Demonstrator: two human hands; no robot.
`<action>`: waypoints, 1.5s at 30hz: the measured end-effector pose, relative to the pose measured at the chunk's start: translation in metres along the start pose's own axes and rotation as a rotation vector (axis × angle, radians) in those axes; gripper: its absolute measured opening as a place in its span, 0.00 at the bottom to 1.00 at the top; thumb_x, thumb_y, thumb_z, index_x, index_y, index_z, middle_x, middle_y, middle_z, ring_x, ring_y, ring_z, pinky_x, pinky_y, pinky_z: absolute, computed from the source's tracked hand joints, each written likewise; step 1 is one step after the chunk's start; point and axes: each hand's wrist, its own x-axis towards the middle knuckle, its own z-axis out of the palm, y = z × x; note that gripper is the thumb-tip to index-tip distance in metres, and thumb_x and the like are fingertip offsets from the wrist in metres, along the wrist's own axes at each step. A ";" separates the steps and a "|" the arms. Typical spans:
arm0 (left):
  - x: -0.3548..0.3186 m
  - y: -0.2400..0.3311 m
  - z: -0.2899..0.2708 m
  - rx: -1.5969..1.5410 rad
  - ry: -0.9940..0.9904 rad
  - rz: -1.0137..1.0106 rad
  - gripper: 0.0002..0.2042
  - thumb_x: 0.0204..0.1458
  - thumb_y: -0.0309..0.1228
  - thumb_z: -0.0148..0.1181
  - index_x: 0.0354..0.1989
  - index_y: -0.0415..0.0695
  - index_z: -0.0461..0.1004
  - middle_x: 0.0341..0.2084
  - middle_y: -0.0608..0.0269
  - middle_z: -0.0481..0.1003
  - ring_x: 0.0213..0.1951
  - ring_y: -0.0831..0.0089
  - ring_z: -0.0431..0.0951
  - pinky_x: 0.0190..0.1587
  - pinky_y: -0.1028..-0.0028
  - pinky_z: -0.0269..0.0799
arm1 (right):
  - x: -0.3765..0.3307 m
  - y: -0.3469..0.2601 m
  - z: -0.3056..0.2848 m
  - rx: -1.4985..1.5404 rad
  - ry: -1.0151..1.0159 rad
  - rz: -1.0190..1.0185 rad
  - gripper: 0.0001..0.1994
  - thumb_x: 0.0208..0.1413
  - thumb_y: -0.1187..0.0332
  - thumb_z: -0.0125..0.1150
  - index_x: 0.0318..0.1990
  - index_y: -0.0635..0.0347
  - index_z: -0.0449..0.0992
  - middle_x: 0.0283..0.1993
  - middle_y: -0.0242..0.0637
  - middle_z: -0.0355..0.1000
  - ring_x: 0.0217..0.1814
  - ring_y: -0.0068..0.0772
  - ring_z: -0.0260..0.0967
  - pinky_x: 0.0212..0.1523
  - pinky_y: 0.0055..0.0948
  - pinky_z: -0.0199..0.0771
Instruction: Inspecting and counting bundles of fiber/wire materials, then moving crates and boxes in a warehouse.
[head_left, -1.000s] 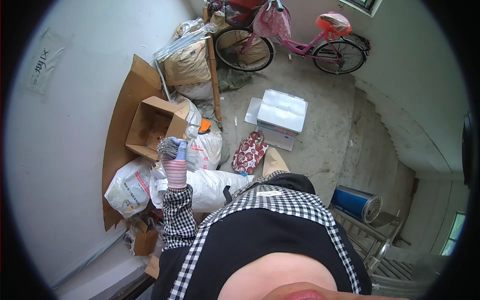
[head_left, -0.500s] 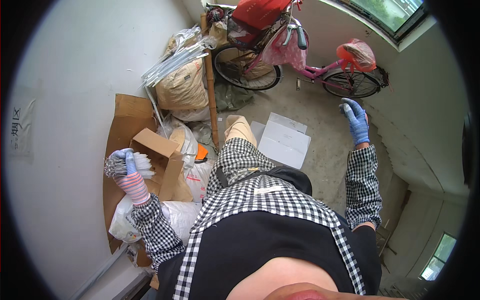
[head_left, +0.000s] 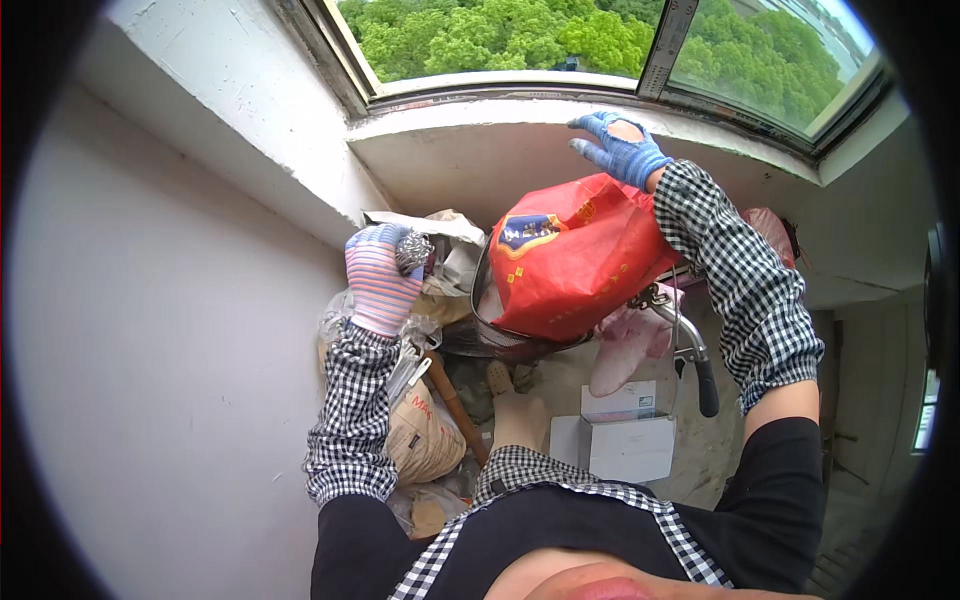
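My left hand [head_left: 378, 280], in a striped pink-and-blue glove, is closed around a bundle of silvery wire-ended strips [head_left: 413, 252]. The tangled wire ends stick out beside the thumb, and the glove hides the rest. This hand is raised over plastic-wrapped sacks, left of a large red bag [head_left: 575, 265]. Farther right, my right hand [head_left: 622, 150] in a blue glove is in front of the window ledge, just above the red bag's top. Its fingers are stretched apart with nothing in them. Skin shows through an opening in that glove.
The red bag sits in a bicycle basket [head_left: 500, 342], with the handlebar grip [head_left: 707, 388] on its right. A beige sack [head_left: 425, 435] and a bamboo pole [head_left: 455, 405] stand below my left arm. A white box [head_left: 630, 447] lies on the floor. The window frame [head_left: 665, 45] spans the far side.
My view has moved forward and up toward the window. My left hand, still holding the bundle, has gone from beside the cardboard box to near the red bag. My right hand has reached over the bag.
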 end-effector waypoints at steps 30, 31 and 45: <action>0.230 -0.292 0.305 -0.071 -0.078 0.204 0.06 0.41 0.32 0.61 0.27 0.54 0.70 0.27 0.69 0.73 0.36 0.65 0.75 0.52 0.54 0.65 | 0.224 0.159 0.135 -0.221 -0.195 -0.022 0.43 0.39 0.41 0.66 0.60 0.62 0.67 0.51 0.48 0.69 0.51 0.50 0.66 0.54 0.46 0.66; 0.227 -0.293 0.307 -0.050 -0.061 0.201 0.06 0.41 0.31 0.61 0.27 0.54 0.70 0.26 0.69 0.73 0.36 0.66 0.75 0.52 0.55 0.65 | 0.225 0.157 0.134 -0.194 -0.214 -0.010 0.43 0.38 0.41 0.67 0.60 0.62 0.68 0.49 0.47 0.69 0.49 0.49 0.67 0.53 0.45 0.67; 0.183 -0.262 0.300 0.038 -0.065 0.164 0.11 0.38 0.24 0.64 0.25 0.55 0.68 0.26 0.74 0.74 0.37 0.70 0.75 0.53 0.55 0.65 | 0.175 0.149 0.140 -0.158 -0.262 0.007 0.44 0.36 0.39 0.65 0.57 0.65 0.69 0.43 0.46 0.70 0.43 0.47 0.68 0.51 0.44 0.66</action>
